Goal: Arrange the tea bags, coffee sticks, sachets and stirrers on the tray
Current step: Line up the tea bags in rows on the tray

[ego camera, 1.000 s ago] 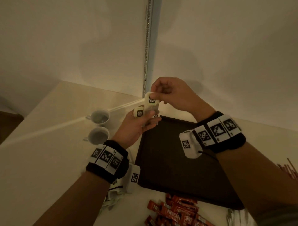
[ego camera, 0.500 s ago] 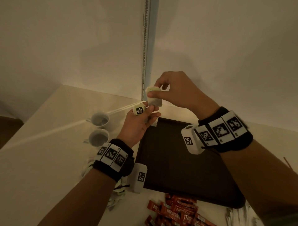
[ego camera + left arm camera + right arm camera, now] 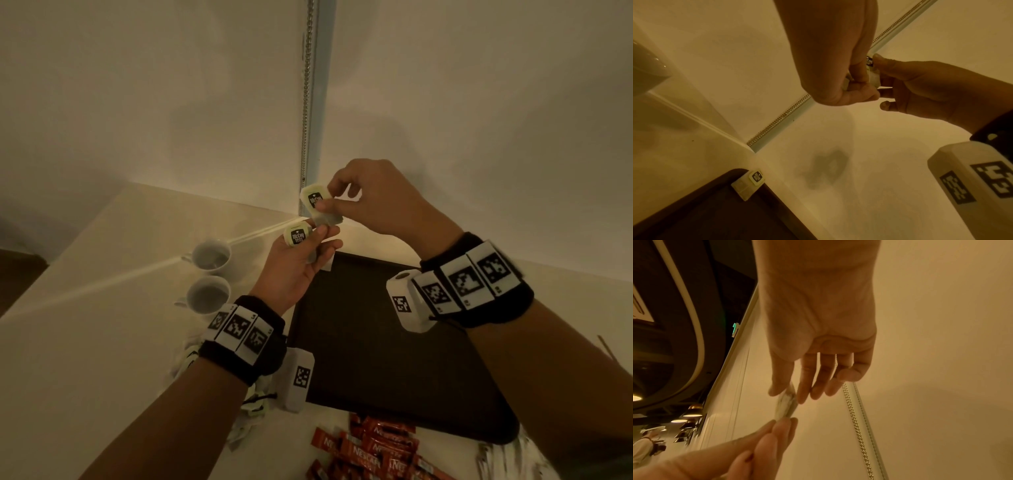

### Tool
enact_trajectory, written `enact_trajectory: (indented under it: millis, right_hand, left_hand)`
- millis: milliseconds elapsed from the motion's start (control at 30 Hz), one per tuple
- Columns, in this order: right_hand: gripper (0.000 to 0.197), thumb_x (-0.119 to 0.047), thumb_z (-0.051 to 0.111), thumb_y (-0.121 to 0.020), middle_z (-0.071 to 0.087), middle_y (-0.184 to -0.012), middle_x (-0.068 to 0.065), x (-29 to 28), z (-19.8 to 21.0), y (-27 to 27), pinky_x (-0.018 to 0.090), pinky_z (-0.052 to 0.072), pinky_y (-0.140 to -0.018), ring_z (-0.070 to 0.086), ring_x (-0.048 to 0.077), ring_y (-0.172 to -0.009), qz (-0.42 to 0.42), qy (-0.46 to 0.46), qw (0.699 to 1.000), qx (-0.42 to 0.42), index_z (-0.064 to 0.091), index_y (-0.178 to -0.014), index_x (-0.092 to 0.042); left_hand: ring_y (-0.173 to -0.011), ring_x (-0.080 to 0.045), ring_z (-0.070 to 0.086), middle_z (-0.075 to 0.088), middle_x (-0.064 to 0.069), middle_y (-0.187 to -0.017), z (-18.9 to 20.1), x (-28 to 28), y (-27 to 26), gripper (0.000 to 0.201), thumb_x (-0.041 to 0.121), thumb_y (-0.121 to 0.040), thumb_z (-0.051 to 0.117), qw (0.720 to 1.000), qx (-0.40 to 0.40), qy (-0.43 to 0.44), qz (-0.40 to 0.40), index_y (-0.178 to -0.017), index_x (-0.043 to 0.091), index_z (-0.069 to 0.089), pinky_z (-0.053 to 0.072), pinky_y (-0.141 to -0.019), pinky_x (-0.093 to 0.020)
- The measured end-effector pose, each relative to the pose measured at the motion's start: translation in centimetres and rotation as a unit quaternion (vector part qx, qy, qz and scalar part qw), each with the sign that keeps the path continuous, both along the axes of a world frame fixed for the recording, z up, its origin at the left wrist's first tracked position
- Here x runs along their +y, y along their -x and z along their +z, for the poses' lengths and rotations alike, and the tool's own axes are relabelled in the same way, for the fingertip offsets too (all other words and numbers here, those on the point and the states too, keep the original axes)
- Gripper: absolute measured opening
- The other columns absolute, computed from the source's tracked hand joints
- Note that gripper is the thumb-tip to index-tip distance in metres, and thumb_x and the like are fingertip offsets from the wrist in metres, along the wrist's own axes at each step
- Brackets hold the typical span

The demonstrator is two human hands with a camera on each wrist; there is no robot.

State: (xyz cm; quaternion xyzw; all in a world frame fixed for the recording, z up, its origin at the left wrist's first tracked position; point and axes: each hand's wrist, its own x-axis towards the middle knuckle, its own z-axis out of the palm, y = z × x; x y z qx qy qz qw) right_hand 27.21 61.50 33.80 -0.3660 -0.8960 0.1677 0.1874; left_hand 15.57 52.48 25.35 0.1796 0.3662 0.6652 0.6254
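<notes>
Right hand [image 3: 373, 200] pinches one tea bag [image 3: 317, 205]; left hand [image 3: 298, 263] grips another bag [image 3: 297, 234], both above tray [image 3: 394, 359] far-left corner.

Head view downward; wrist views upward, close.

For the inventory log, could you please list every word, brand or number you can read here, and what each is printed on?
"McCoy teas": tag of the tea bag held in the left hand.
"McCoy": tag of the tea bag pinched by the right hand; its lower line is covered.
"NESCAFE": red coffee sticks near the tray.
"3": left wristband.
Tag on the tea bag on the tray: too blurred.
</notes>
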Motion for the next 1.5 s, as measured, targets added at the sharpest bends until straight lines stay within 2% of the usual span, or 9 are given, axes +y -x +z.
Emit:
enact_trajectory:
  millis: [200,367,733,867,967,1100,1267,1367,1500]
  right_hand:
    - [0.025,-0.045,0.067,-0.08,0.056,-0.086,-0.008,0.2,-0.3,0.0,0.036,0.049,-0.072,0.054,0.01,-0.075,0.007,-0.014,1.0,0.012,0.07,-0.082,-0.021]
    - [0.022,-0.043,0.068,-0.081,0.057,-0.088,-0.007,0.3,-0.6,-0.3,0.034,0.048,-0.071,0.055,0.01,-0.077,0.01,-0.015,1.0,0.009,0.069,-0.084,-0.021]
    - [0.009,-0.025,0.066,-0.086,0.061,-0.078,-0.013,0.5,-2.1,-0.9,0.003,0.037,-0.065,0.055,0.004,-0.073,-0.005,0.103,0.989,0.101,0.069,-0.09,-0.016]
    - [0.006,-0.016,0.063,-0.089,0.063,-0.074,-0.007,0.8,-3.2,-1.1,0.009,0.042,-0.059,0.054,-0.002,-0.062,0.0,0.202,0.967,0.152,0.067,-0.093,-0.016]
    - [0.01,-0.013,0.06,-0.091,0.062,-0.073,-0.006,1.8,-4.8,-1.8,0.014,0.045,-0.054,0.054,-0.003,-0.058,-0.039,0.241,0.954,0.176,0.068,-0.096,-0.01]
    - [0.017,-0.007,0.056,-0.091,0.062,-0.088,0.003,3.3,-9.7,-2.7,0.011,0.047,-0.053,0.056,0.007,-0.067,-0.109,0.276,0.95,0.102,0.064,-0.106,-0.004]
    - [0.018,-0.004,0.057,-0.089,0.065,-0.101,0.016,4.1,-17.4,-3.4,0.022,0.051,-0.064,0.058,0.015,-0.075,-0.174,0.336,0.925,0.013,0.06,-0.107,-0.004]
    - [0.008,-0.004,0.06,-0.085,0.068,-0.097,0.017,4.9,-20.2,-3.3,0.031,0.052,-0.075,0.061,0.02,-0.079,-0.206,0.287,0.935,0.011,0.06,-0.091,-0.009]
    - [0.005,-0.004,0.062,-0.084,0.067,-0.093,0.014,6.0,-21.8,-2.8,0.03,0.05,-0.075,0.064,0.025,-0.085,-0.248,0.244,0.937,0.039,0.062,-0.089,-0.006]
  left_hand:
    - [-0.07,-0.013,0.069,0.073,-0.003,-0.08,0.0,0.1,0.2,0.008,0.007,-0.092,0.053,1.0,0.011,-0.008,0.003,-0.093,0.011,0.06,0.054,-0.06,-0.017]
    - [-0.071,-0.013,0.07,0.073,-0.003,-0.08,-0.1,0.1,0.4,0.008,0.009,-0.09,0.055,0.999,0.031,-0.008,0.004,-0.095,0.012,0.061,0.053,-0.061,-0.017]
    - [-0.07,-0.014,0.068,0.072,-0.004,-0.079,-0.6,0.2,0.8,0.011,0.01,-0.089,0.061,0.979,0.202,-0.001,0.017,-0.1,0.013,0.065,0.052,-0.064,-0.019]
    - [-0.072,-0.016,0.068,0.072,-0.004,-0.079,-0.8,0.2,1.0,0.011,0.011,-0.092,0.058,0.98,0.198,0.006,0.019,-0.1,0.016,0.064,0.053,-0.065,-0.021]
    - [-0.078,-0.024,0.07,0.072,-0.011,-0.083,-1.3,0.3,1.7,0.013,0.011,-0.097,0.046,0.994,0.102,0.029,0.036,-0.105,0.011,0.055,0.054,-0.064,-0.024]
    - [-0.089,-0.033,0.07,0.072,-0.019,-0.091,-2.0,0.4,2.8,0.021,0.011,-0.096,0.033,0.998,-0.001,0.033,0.053,-0.111,0.002,0.046,0.057,-0.066,-0.027]
    - [-0.095,-0.029,0.069,0.073,-0.012,-0.093,-2.2,0.8,3.3,0.017,0.013,-0.099,0.04,0.995,0.074,0.042,0.058,-0.095,0.013,0.056,0.056,-0.068,-0.03]
    - [-0.089,-0.025,0.069,0.072,-0.006,-0.092,-2.5,0.9,3.6,0.019,0.016,-0.1,0.042,0.989,0.134,0.04,0.055,-0.09,0.018,0.058,0.055,-0.067,-0.031]
    - [-0.082,-0.022,0.069,0.073,-0.004,-0.094,-2.9,0.9,4.0,0.019,0.019,-0.101,0.04,0.985,0.158,0.051,0.051,-0.096,0.019,0.058,0.052,-0.058,-0.026]
